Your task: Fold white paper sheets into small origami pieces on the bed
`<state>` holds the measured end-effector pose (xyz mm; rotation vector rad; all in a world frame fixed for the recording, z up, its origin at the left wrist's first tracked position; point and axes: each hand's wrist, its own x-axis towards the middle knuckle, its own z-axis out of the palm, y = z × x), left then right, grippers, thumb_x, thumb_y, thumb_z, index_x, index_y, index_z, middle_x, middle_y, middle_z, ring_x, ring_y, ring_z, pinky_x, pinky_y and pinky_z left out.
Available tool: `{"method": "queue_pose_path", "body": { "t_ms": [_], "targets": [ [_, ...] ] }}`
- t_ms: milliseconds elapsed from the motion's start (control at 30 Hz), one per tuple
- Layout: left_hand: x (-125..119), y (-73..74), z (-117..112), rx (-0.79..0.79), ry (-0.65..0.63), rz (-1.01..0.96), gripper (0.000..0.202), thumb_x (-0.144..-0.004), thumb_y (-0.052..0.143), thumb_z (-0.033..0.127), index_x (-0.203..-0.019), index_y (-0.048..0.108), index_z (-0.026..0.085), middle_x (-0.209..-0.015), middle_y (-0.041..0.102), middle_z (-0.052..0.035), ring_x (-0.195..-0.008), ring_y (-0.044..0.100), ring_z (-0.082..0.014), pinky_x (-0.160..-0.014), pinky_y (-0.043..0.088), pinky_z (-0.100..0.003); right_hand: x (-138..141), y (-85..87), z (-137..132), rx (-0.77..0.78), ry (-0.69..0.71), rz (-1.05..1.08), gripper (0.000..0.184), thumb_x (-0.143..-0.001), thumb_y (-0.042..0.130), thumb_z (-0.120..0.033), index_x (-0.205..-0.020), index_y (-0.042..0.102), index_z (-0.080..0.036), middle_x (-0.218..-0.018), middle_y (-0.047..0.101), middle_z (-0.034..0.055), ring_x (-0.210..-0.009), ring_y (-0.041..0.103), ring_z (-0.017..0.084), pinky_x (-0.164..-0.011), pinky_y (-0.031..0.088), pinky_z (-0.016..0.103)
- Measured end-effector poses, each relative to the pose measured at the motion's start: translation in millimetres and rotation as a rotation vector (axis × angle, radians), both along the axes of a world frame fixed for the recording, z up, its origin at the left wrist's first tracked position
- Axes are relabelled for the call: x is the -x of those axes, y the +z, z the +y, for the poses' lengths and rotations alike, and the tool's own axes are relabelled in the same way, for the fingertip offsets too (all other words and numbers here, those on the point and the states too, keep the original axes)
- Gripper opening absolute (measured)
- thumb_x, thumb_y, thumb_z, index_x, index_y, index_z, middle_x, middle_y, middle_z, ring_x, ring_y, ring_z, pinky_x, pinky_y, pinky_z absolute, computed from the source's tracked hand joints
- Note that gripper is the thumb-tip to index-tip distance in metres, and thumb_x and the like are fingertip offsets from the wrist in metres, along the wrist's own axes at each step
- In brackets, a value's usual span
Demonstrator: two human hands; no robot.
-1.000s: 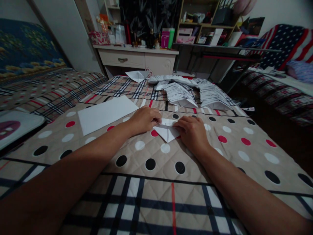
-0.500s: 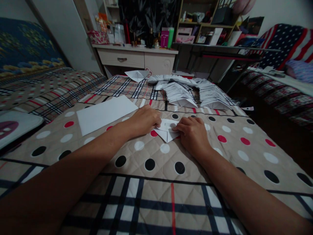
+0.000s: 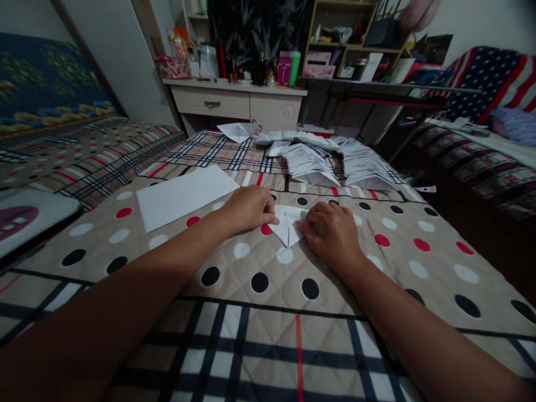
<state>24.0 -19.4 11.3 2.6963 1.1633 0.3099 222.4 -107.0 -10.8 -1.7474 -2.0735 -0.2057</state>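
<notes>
A small folded white paper (image 3: 288,228) lies on the bed between my hands, its pointed end toward me. At its left edge, my left hand (image 3: 253,207) has fingers and thumb closed on the paper. My right hand (image 3: 329,226) grips the right edge, fingers curled and thumb pressed near the middle; part of the paper is hidden beneath it. Left of my left hand rests a flat white stack of paper (image 3: 186,195). Beyond my hands stand rows of folded paper pieces (image 3: 312,164), packed closely, with another row (image 3: 368,164) to the right.
The bed is covered by a quilted spread (image 3: 259,324) with dots and plaid bands. A loose folded paper (image 3: 238,132) lies at its far edge. Behind stands a white dresser (image 3: 228,105) with bottles and boxes. A white and purple object (image 3: 37,218) sits at the left.
The upper flap of the paper has been turned back, showing more of its pointed face. Both hands stay at its sides, with small finger shifts. The view has tilted slightly.
</notes>
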Motion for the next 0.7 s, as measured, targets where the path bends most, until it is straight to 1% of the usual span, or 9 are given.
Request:
{"method": "queue_pose_path", "body": {
  "t_ms": [33, 100, 167, 200, 267, 333, 433, 567, 700],
  "targets": [
    [0, -3.2, 2, -0.017, 0.034, -0.01, 0.023, -0.07, 0.073, 0.043, -0.074, 0.07, 0.02, -0.083, 0.067, -0.0033, -0.075, 0.058, -0.0178, -0.061, 0.033, -0.027, -2, -2.7, 2, -0.009, -0.02, 0.043, 0.018, -0.08, 0.063, -0.032, -0.068, 0.067, -0.019, -0.095, 0.066, 0.0074, -0.09, 0.057, 0.024, -0.079, 0.037, 0.037],
    [1, -7.5, 6, -0.051, 0.121, -0.027, 0.042, -0.062, 0.078, 0.051, -0.089, 0.069, 0.02, -0.096, 0.067, -0.005, -0.081, 0.059, -0.0198, -0.062, 0.034, -0.027, -7, -8.4, 6, -0.041, -0.077, 0.123, 0.017, -0.075, 0.07, -0.034, -0.077, 0.067, -0.018, -0.105, 0.063, 0.0105, -0.096, 0.057, 0.026, -0.079, 0.041, 0.037],
    [3, -9.3, 7, -0.033, 0.219, -0.029, 0.063, -0.054, 0.079, 0.06, -0.101, 0.066, 0.019, -0.099, 0.067, -0.007, -0.082, 0.059, -0.0214, -0.062, 0.034, -0.027, -12, -12.8, 9, -0.05, -0.136, 0.166, 0.038, -0.069, 0.075, -0.039, -0.097, 0.065, -0.016, -0.109, 0.062, 0.0136, -0.099, 0.057, 0.029, -0.079, 0.043, 0.038],
    [4, -9.7, 8, -0.005, 0.251, -0.023, 0.067, -0.053, 0.078, 0.063, -0.103, 0.066, 0.019, -0.095, 0.068, -0.0073, -0.079, 0.059, -0.0217, -0.062, 0.034, -0.027, -13, -14.1, 10, -0.035, -0.16, 0.184, 0.05, -0.067, 0.077, -0.041, -0.107, 0.063, -0.015, -0.109, 0.063, 0.0142, -0.098, 0.058, 0.03, -0.078, 0.043, 0.039],
    [5, -10.6, 9, 0.051, 0.263, -0.019, 0.061, -0.054, 0.076, 0.065, -0.093, 0.069, 0.018, -0.082, 0.068, -0.0066, -0.072, 0.059, -0.0213, -0.06, 0.034, -0.028, -14, -14.7, 11, 0.025, -0.207, 0.228, 0.065, -0.066, 0.077, -0.045, -0.12, 0.058, -0.015, -0.106, 0.066, 0.0131, -0.091, 0.06, 0.029, -0.075, 0.044, 0.039],
    [7, -13.1, 12, 0.107, 0.226, -0.073, 0.05, -0.054, 0.077, 0.061, -0.078, 0.07, 0.018, -0.07, 0.066, -0.0048, -0.065, 0.058, -0.0199, -0.058, 0.033, -0.028, -15, -13.3, 10, 0.088, -0.241, 0.295, 0.067, -0.066, 0.077, -0.046, -0.124, 0.057, -0.018, -0.1, 0.067, 0.0101, -0.082, 0.061, 0.027, -0.069, 0.044, 0.038],
    [8, -20.3, 17, 0.323, 0.156, -0.331, 0.037, -0.054, 0.082, 0.048, -0.07, 0.069, 0.017, -0.065, 0.066, -0.0026, -0.061, 0.059, -0.0176, -0.057, 0.037, -0.027, -16, -10.0, 9, 0.125, -0.221, 0.459, 0.058, -0.064, 0.078, -0.043, -0.117, 0.062, -0.022, -0.09, 0.068, 0.0052, -0.074, 0.06, 0.022, -0.064, 0.043, 0.033],
    [2, -26.0, 21, 0.676, 0.191, -0.92, 0.04, -0.053, 0.086, 0.036, -0.083, 0.071, 0.014, -0.079, 0.073, -0.0051, -0.068, 0.065, -0.0168, -0.065, 0.049, -0.028, -16, -6.1, 8, 0.243, -0.117, 0.813, 0.039, -0.06, 0.079, -0.042, -0.087, 0.068, -0.017, -0.073, 0.065, 0.0026, -0.061, 0.056, 0.017, -0.054, 0.041, 0.028],
    [-12, -20.2, 14, 0.788, 0.266, -1.294, 0.042, -0.05, 0.088, 0.035, -0.081, 0.069, 0.013, -0.075, 0.071, -0.0031, -0.061, 0.063, -0.0125, -0.06, 0.049, -0.024, -11, -3.9, 6, 0.398, 0.04, 1.054, 0.033, -0.058, 0.08, -0.041, -0.071, 0.066, -0.014, -0.064, 0.063, 0.0016, -0.054, 0.052, 0.013, -0.048, 0.038, 0.025]
  ]
}}
